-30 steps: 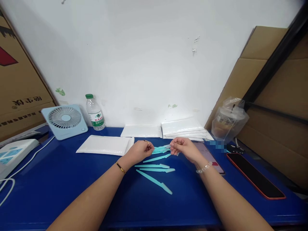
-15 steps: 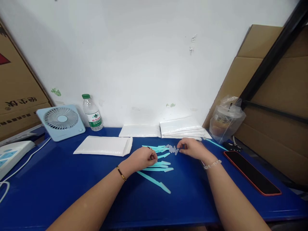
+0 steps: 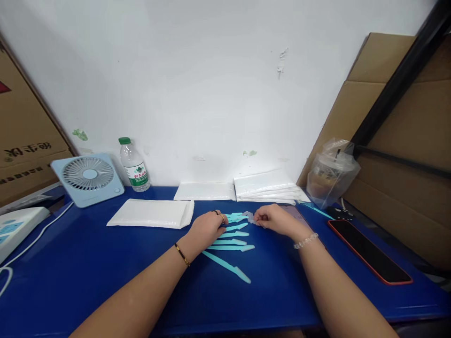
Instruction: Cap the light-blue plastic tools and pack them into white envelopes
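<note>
Several turquoise eyebrow razors [image 3: 230,248] lie fanned on the blue table, tips pointing right. My left hand [image 3: 207,228] is closed at the handle ends of the farthest razors [image 3: 237,217], its fingertips on one of them. A small cluster of translucent blade caps [image 3: 250,216] lies at those razors' tips. My right hand [image 3: 273,218] is pinched at the right edge of the caps, its fingertips on one; the cap is mostly hidden. One razor [image 3: 227,266] lies slanted, nearest to me.
White padded envelopes [image 3: 150,213] lie at the left and along the wall, with a stack [image 3: 266,185] behind my right hand. A fan [image 3: 89,180] and a water bottle [image 3: 136,166] stand far left. On the right are a phone [image 3: 368,251] and a bagged drink cup [image 3: 329,173].
My left hand has moved away from me, toward the farthest razors, uncovering more of the middle ones. My right hand has shifted slightly left, onto the caps, which are now bunched closer together.
</note>
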Demonstrator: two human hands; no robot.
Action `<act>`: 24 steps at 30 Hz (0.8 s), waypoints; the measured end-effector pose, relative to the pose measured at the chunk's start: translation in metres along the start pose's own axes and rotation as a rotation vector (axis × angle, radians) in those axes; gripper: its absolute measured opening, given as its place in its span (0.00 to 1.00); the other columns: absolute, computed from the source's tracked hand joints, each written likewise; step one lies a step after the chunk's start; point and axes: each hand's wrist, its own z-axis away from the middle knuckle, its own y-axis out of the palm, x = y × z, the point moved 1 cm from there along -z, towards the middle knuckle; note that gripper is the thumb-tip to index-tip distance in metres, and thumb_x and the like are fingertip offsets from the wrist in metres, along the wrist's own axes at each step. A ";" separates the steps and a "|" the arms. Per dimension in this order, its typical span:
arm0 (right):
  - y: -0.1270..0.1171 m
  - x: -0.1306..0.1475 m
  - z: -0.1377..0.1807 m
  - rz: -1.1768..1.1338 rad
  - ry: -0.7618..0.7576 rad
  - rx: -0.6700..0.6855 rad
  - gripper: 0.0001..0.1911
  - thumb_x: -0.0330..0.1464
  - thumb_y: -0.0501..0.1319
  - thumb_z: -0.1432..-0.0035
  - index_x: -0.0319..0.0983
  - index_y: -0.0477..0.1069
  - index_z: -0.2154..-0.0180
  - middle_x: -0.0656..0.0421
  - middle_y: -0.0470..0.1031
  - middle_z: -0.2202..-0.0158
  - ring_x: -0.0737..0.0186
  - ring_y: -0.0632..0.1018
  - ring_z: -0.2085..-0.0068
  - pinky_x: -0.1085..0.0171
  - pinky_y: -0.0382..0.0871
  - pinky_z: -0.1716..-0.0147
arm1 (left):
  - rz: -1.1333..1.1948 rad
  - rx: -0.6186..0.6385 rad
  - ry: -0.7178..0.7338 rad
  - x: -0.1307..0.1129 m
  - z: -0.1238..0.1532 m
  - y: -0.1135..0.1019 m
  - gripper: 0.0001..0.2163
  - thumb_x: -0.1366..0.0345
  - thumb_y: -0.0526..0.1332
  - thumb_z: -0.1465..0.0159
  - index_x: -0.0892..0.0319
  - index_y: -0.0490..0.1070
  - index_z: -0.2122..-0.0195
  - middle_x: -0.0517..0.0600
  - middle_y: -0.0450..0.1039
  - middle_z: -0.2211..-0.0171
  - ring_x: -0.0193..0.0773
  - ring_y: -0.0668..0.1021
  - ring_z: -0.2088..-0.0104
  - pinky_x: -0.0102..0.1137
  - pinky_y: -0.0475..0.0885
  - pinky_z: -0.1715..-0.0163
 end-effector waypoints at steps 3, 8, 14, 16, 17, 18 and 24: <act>0.000 0.002 -0.001 0.077 -0.050 0.001 0.08 0.25 0.58 0.53 0.39 0.76 0.74 0.59 0.77 0.72 0.63 0.75 0.71 0.67 0.65 0.70 | -0.046 0.008 0.041 -0.001 0.000 0.000 0.07 0.67 0.57 0.40 0.55 0.74 0.64 0.49 0.74 0.64 0.39 0.74 0.64 0.29 0.66 0.66; 0.002 0.010 -0.001 0.123 -0.069 0.013 0.07 0.24 0.61 0.56 0.39 0.76 0.76 0.58 0.76 0.72 0.63 0.75 0.71 0.67 0.65 0.71 | -0.012 0.003 0.077 0.004 -0.002 0.005 0.09 0.68 0.55 0.39 0.56 0.75 0.65 0.49 0.75 0.64 0.38 0.75 0.64 0.28 0.67 0.64; 0.009 0.014 -0.002 0.012 -0.083 -0.006 0.05 0.27 0.62 0.55 0.40 0.76 0.73 0.59 0.77 0.72 0.63 0.75 0.71 0.67 0.66 0.71 | 0.010 0.007 0.074 0.006 -0.003 0.005 0.08 0.69 0.56 0.40 0.56 0.75 0.66 0.49 0.75 0.64 0.38 0.75 0.64 0.28 0.67 0.64; 0.011 0.013 -0.002 -0.021 -0.078 0.003 0.04 0.28 0.63 0.54 0.40 0.76 0.73 0.59 0.76 0.72 0.63 0.75 0.72 0.68 0.66 0.73 | 0.013 0.011 0.066 0.006 -0.003 0.004 0.08 0.69 0.56 0.40 0.56 0.75 0.66 0.49 0.75 0.64 0.38 0.75 0.64 0.28 0.67 0.64; 0.011 0.012 -0.002 -0.034 -0.070 0.011 0.04 0.28 0.62 0.54 0.40 0.76 0.73 0.59 0.76 0.73 0.64 0.75 0.72 0.68 0.66 0.73 | 0.014 0.013 0.062 0.006 -0.003 0.004 0.08 0.69 0.56 0.40 0.56 0.75 0.66 0.49 0.75 0.65 0.38 0.75 0.64 0.28 0.67 0.64; 0.011 0.011 -0.002 -0.043 -0.058 0.017 0.04 0.28 0.62 0.54 0.40 0.76 0.73 0.60 0.76 0.73 0.64 0.75 0.73 0.68 0.66 0.74 | 0.016 0.015 0.059 0.007 -0.002 0.003 0.08 0.69 0.56 0.40 0.56 0.75 0.66 0.49 0.75 0.65 0.38 0.75 0.65 0.28 0.67 0.64; 0.012 0.011 -0.003 -0.105 -0.033 0.047 0.04 0.30 0.63 0.53 0.40 0.77 0.72 0.59 0.78 0.72 0.62 0.77 0.71 0.67 0.68 0.71 | 0.031 -0.002 0.078 0.011 -0.003 0.006 0.08 0.69 0.56 0.41 0.56 0.75 0.67 0.49 0.75 0.66 0.37 0.75 0.66 0.28 0.66 0.66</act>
